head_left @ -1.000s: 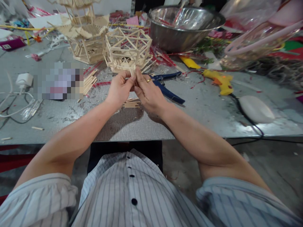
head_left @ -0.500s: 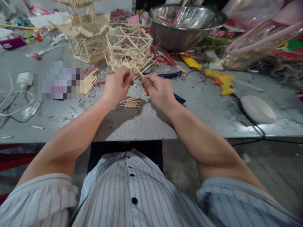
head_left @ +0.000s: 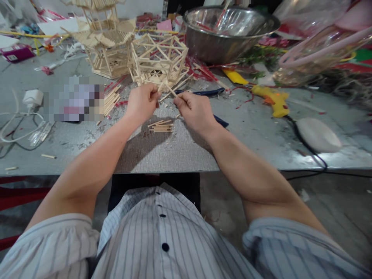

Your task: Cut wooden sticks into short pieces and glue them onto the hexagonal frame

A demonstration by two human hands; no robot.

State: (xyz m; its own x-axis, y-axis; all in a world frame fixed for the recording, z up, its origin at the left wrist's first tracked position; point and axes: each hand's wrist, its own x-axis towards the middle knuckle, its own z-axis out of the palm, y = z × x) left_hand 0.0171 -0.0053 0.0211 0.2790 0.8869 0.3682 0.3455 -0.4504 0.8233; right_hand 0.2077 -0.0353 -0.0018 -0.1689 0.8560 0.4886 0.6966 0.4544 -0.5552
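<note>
Head view, looking forward and down. I read the scene as follows.

**Hands.** The left hand [head_left: 142,102] is curled nearly closed, thumb against forefinger, and nips the upper part of a thin wooden stick [head_left: 170,91]. The right hand [head_left: 196,110] is likewise curled, its thumb and forefinger pinching the lower end of the same stick. I cannot tell whether a second sliver lies alongside it.

**Position of the stick.** It is held tilted in the air between the two hands, above the counter [head_left: 174,153] and just in front of the open lattice frame [head_left: 158,58]. I cannot tell whether the two touch.

**Below the hands.** A small pile of sticks [head_left: 161,126] lies flat on the counter, apart from both hands.

**Surroundings.**
- A finished pagoda model [head_left: 104,46] stands just left of the lattice frame.
- A steel bowl [head_left: 229,33] sits behind and to the right.
- A blue-handled tool [head_left: 203,93] lies partly hidden behind the right hand.
- A yellow glue gun [head_left: 271,99] rests farther right, its cord trailing off the edge.
- A white charger [head_left: 32,97] with its cable lies far left.
- A loose bundle of sticks [head_left: 110,101] lies beside the blurred patch.
</note>
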